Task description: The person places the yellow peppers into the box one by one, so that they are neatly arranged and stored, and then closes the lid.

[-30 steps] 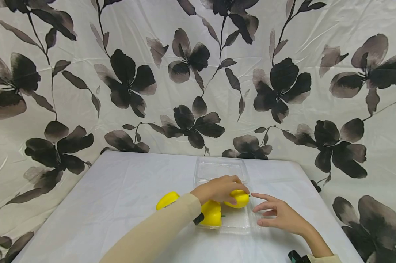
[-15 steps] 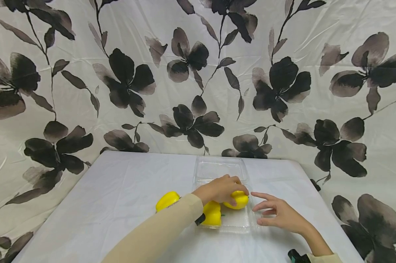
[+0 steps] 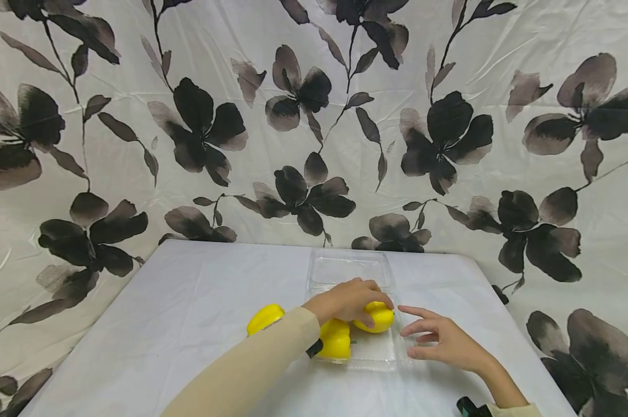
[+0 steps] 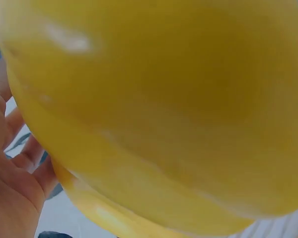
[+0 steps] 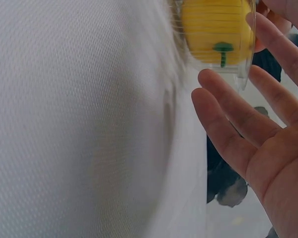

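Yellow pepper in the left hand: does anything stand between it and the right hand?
Yes, the ribbed side wall of the clear container. The yellow pepper shows through it in the right wrist view; the right hand is outside.

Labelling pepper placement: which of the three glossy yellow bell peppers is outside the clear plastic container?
The leftmost pepper, on the white tablecloth. The middle pepper and the right pepper, gripped by the bare left hand, are both inside the container.
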Motion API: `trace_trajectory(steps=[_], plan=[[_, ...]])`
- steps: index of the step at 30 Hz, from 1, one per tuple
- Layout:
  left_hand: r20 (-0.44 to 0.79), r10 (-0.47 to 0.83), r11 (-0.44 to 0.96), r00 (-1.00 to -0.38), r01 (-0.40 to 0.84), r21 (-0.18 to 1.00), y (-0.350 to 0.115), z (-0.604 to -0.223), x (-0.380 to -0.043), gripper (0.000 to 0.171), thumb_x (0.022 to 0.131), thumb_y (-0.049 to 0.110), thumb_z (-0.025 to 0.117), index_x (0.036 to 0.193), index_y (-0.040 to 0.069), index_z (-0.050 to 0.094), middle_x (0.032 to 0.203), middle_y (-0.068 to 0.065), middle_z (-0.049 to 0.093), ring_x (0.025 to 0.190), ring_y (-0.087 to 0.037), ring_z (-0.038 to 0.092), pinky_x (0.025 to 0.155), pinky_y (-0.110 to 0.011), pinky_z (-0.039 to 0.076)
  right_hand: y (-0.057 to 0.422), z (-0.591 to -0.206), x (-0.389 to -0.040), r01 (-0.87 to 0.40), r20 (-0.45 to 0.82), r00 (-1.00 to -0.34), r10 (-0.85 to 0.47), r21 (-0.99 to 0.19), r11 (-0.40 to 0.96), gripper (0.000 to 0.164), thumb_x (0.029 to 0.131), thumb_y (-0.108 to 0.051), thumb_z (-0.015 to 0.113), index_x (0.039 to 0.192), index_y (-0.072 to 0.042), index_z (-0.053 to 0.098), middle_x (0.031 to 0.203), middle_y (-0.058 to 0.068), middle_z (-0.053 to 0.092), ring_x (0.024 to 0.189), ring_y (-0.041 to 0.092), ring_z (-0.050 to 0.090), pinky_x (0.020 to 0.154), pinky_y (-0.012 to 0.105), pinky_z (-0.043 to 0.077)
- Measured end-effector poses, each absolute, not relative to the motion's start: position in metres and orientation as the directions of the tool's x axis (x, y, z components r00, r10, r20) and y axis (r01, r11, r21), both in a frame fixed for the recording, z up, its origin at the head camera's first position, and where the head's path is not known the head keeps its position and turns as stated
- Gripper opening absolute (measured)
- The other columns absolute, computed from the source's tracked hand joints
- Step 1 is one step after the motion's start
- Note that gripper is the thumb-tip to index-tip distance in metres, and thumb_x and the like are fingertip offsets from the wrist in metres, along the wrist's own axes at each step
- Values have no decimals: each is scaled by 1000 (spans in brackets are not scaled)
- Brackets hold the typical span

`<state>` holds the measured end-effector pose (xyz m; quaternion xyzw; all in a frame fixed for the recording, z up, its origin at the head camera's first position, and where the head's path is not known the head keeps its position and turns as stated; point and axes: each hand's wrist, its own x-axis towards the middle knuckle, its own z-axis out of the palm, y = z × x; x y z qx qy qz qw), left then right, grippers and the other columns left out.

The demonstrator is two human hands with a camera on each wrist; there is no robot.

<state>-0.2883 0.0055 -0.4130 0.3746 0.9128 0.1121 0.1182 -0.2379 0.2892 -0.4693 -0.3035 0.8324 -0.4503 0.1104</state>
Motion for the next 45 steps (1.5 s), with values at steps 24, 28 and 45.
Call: trace_trajectory(steps=[24,28,45], plan=[[-137,727,655,-673,620,433,-16,-411,-300,56,96,18,81,143,41,62,156,13,54,147,-17,47,123,-53,38,290,-467,-240,-398,73,-802,-593,-806,439,28,93,-22,85,119,-15,80,164,16,45,136,23,59,97,41,62],[-106,732,642,-672,630,438,-28,-405,-301,57,96,21,81,147,37,61,156,12,53,147,-17,47,123,-51,39,289,-466,-240,-392,65,-803,-592,-807,442,28,92,-23,85,119,-16,80,164,16,45,136,25,59,97,40,62],[42,640,683,-767,593,427,-139,-365,-281,61,93,22,85,148,28,60,155,4,56,146,-23,49,119,-51,44,289,-465,-239,-372,45,-805,-592,-816,443,28,92,-22,86,119,-17,80,165,14,44,137,25,59,98,39,61]])
